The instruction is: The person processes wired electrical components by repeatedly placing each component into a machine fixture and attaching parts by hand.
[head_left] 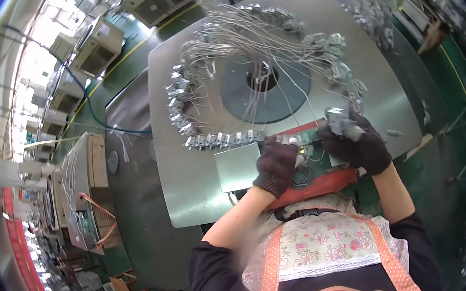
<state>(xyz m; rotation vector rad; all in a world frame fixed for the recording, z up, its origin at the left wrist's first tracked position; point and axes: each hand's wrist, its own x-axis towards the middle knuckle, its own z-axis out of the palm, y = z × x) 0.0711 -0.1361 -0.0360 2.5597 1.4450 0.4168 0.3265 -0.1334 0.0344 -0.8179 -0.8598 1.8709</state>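
Note:
My left hand, in a dark knitted glove, is closed at the near edge of the metal worktable. Its fingertips are at a small pale fitting; whether they grip it is hard to make out. My right hand, gloved alike, is closed around a silvery box-shaped metal part with a wire end, raised in front of me. Between the hands is a green work spot with a coil of thin wire beside it. A flat metal plate lies left of my left hand.
A grey disc with a dark centre sits mid-table. Around it runs a ring of small metal parts, their pale wires gathered at the far side. A red cloth-like edge lies against my apron. A cabinet stands to the left.

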